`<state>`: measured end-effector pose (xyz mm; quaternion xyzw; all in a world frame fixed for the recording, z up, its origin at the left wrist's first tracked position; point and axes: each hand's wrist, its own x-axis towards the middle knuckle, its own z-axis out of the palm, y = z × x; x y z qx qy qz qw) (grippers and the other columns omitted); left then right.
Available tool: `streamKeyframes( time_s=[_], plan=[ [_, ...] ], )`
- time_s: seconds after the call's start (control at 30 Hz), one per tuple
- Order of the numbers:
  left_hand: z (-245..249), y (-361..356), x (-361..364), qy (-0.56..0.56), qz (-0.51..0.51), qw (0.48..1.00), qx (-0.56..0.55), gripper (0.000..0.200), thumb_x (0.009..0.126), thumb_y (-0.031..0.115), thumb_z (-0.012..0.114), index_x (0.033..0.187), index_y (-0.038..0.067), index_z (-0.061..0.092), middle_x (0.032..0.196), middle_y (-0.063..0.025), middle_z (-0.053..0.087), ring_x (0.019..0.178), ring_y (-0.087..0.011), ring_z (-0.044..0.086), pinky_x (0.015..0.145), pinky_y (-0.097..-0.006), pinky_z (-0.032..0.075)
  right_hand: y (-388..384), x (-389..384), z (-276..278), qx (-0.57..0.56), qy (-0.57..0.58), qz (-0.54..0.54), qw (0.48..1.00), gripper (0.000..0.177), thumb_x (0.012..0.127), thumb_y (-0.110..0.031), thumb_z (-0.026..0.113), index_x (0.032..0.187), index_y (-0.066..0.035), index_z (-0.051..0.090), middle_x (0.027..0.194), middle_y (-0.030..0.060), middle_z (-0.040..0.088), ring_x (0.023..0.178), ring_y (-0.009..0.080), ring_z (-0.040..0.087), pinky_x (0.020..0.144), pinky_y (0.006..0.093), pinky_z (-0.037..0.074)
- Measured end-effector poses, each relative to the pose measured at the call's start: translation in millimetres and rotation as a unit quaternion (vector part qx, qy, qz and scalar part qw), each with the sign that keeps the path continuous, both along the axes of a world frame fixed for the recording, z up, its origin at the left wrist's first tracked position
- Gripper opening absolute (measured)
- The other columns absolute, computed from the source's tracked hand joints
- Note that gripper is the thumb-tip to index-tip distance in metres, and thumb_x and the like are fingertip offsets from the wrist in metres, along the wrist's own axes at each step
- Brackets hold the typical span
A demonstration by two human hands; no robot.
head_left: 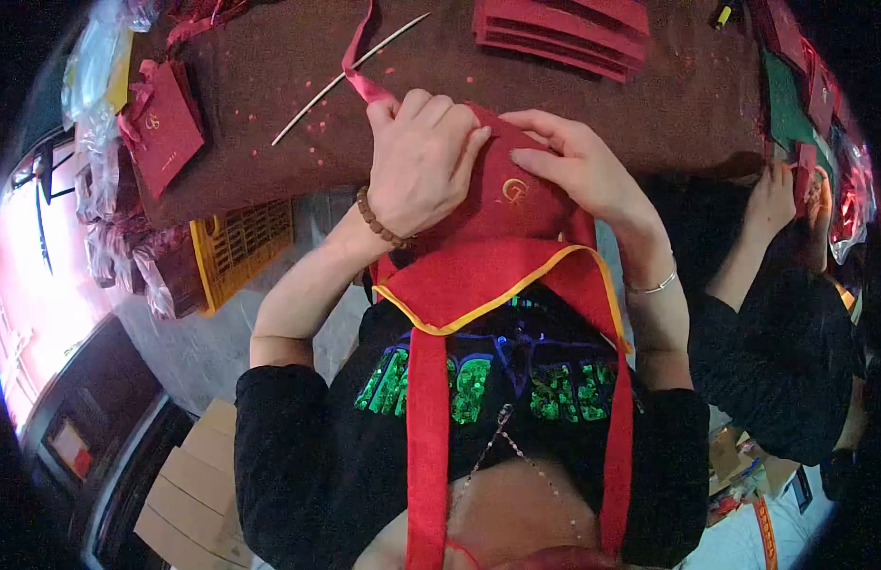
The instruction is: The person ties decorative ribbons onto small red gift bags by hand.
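Observation:
A dark red paper bag (492,204) with a gold emblem is held upright in front of my chest, at the table's near edge. My left hand (419,161) is closed over the bag's left upper part, its fingers curled down. From under its knuckles a pinkish-red ribbon (357,57) runs up across the table; where it ends inside the hand is hidden. My right hand (587,171) pinches the bag's upper right edge, thumb on the front face and the other fingers behind.
A thin pale stick (350,79) lies on the brown tablecloth (250,57) among small red scraps. Several red bags (564,38) are stacked at the back, and a ribboned bag (165,128) lies left. A yellow crate (241,252) stands below. A co-worker's hand (771,199) is at right.

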<state>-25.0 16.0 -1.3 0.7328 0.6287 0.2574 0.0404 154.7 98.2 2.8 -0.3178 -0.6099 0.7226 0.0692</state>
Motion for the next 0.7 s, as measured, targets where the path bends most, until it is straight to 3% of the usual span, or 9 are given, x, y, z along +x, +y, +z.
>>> streamKeyframes(
  time_s=[0.5,0.57,0.7],
  plan=[
    [5,3,-2,-0.032,-0.021,0.999,-0.027,0.016,0.080,0.021,0.059,0.070,0.010,0.056,0.067,-0.0052,0.056,0.071,-0.0227,0.053,0.070,-0.0378,0.032,-3,-2,4,0.018,0.001,0.002,1.000,0.032,0.087,-0.005,0.053,0.118,0.001,0.050,0.102,0.0043,0.059,0.090,0.0077,0.055,0.079,0.0223,0.046],
    [4,3,-7,-0.057,-0.025,0.997,-0.055,0.016,0.080,0.021,0.060,0.070,0.010,0.056,0.067,-0.0051,0.056,0.071,-0.0226,0.053,0.070,-0.0377,0.032,-4,-3,8,-0.091,0.036,-0.021,0.995,0.032,0.086,-0.005,0.053,0.117,0.001,0.050,0.101,0.0045,0.060,0.090,0.0080,0.056,0.079,0.0221,0.047],
    [1,2,-7,-0.098,-0.020,0.991,-0.085,0.015,0.080,0.021,0.060,0.070,0.010,0.056,0.068,-0.0046,0.055,0.072,-0.0222,0.053,0.070,-0.0374,0.031,-2,-2,2,-0.050,0.039,-0.002,0.998,0.033,0.086,-0.005,0.053,0.118,0.002,0.050,0.101,0.0050,0.060,0.089,0.0085,0.057,0.078,0.0221,0.047]
  ],
)
